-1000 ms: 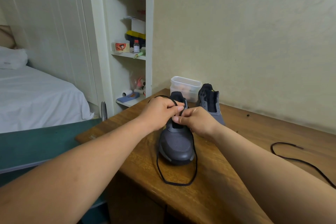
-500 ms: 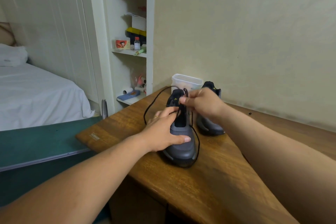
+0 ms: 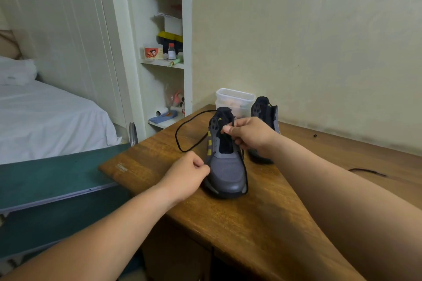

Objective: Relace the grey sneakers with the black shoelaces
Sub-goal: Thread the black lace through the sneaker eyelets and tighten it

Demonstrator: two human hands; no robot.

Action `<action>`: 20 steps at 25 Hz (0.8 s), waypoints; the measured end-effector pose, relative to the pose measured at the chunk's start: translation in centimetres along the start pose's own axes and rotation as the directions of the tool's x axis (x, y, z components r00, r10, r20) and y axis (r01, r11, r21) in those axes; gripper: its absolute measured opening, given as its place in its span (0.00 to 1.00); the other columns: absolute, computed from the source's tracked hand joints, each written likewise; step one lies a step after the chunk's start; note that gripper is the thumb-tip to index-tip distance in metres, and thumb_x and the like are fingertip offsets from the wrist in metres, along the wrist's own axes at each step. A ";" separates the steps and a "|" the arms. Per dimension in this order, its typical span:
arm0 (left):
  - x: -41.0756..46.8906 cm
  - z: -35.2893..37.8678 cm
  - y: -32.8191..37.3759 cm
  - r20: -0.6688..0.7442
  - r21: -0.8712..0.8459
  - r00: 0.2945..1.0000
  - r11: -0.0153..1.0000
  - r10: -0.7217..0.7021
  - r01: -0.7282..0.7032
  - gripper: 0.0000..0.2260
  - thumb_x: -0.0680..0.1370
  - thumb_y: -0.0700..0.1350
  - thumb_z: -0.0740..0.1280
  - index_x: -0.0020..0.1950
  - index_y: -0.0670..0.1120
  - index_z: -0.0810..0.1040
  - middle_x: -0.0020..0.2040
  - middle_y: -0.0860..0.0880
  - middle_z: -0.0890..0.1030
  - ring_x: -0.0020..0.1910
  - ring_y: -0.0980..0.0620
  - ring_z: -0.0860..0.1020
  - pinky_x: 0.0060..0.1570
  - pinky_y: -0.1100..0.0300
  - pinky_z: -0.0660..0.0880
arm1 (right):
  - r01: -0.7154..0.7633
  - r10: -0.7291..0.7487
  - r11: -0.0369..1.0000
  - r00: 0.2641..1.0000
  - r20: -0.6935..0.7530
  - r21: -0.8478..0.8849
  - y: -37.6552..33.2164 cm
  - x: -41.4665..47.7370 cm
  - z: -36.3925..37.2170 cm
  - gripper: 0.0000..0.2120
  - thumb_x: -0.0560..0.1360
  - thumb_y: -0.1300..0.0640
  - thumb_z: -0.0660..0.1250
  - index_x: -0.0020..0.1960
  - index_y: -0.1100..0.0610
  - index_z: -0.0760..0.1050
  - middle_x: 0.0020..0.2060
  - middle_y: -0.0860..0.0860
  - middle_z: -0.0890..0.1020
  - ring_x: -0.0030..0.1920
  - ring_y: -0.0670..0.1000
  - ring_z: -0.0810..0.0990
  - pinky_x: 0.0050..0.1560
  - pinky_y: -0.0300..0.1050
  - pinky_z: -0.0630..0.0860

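A white bed point(image 3: 45, 116) and a green board point(image 3: 45, 178) lie off the wooden tabletop's point(image 3: 262, 223) left edge, with a white shelf point(image 3: 164, 64) of small bottles and boxes behind them. On the tabletop near that left edge, a black shoelace point(image 3: 180, 141) loops out flat over the wood from the collar of the near sneaker point(image 3: 228, 171). The left hand point(image 3: 185, 178) rests against this sneaker's left side by the toe, fingers curled with the thumb tucked to them; whether its grip is closed on the lace cannot be told. The near sneaker stands upright, toe towards the person: grey mesh over the toe, a black tongue and collar, yellow stripes down its left flank, a small yellow logo on the tongue and dark eyelet tabs. The lace runs down its right side and round the front of the toe. The right hand point(image 3: 249, 137) is held over the tongue, its grip clamped on the black shoelace between thumb and forefinger. In the tabletop's far left corner, against the wall, sits a clear plastic container point(image 3: 235, 98). Just right of it stands the second sneaker point(image 3: 265, 109), partly hidden by the right hand, unlaced as far as it shows. Near the right edge lies a spare shoelace point(image 3: 367, 171), well apart from both shoes.
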State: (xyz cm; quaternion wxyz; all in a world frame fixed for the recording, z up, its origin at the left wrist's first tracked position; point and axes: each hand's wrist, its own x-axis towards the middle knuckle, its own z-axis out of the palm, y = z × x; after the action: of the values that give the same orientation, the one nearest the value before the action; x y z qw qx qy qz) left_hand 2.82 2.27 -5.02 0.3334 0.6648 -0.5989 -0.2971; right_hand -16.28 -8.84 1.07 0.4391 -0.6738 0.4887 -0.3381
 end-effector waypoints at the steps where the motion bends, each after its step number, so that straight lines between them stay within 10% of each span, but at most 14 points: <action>1: -0.3 -0.3 0.1 0.025 0.001 1.000 1.000 -0.014 0.014 0.04 0.84 0.48 0.66 0.55 0.48 0.78 0.50 0.49 0.82 0.45 0.53 0.79 0.45 0.58 0.75 | -0.009 0.008 1.000 1.000 0.007 0.025 0.4 -0.2 0.3 0.11 0.81 0.53 0.72 0.54 0.61 0.85 0.38 0.53 0.80 0.39 0.50 0.74 0.38 0.40 0.75; 13: -1.2 1.1 1.3 0.126 -0.427 0.934 0.832 -0.335 0.355 0.08 0.84 0.44 0.61 0.46 0.43 0.74 0.29 0.47 0.79 0.29 0.52 0.76 0.31 0.62 0.73 | -0.016 0.031 0.974 0.997 -0.064 0.224 2.1 -0.7 2.4 0.08 0.82 0.55 0.71 0.46 0.55 0.85 0.30 0.45 0.82 0.33 0.46 0.74 0.33 0.35 0.72; 20: -1.3 -0.7 0.1 0.007 -0.350 0.963 0.902 -0.269 0.254 0.09 0.85 0.44 0.61 0.45 0.44 0.74 0.33 0.47 0.75 0.28 0.53 0.72 0.31 0.60 0.68 | -0.097 0.135 0.885 0.990 -0.051 0.455 2.3 0.3 4.0 0.07 0.82 0.57 0.70 0.53 0.59 0.86 0.38 0.52 0.77 0.36 0.48 0.71 0.39 0.39 0.73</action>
State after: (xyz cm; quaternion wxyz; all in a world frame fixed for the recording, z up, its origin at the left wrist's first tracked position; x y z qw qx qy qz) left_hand 3.13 3.60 -4.52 0.4149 0.6758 -0.4353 -0.4263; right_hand -13.48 -8.40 -2.55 0.5828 -0.5087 0.4535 -0.4426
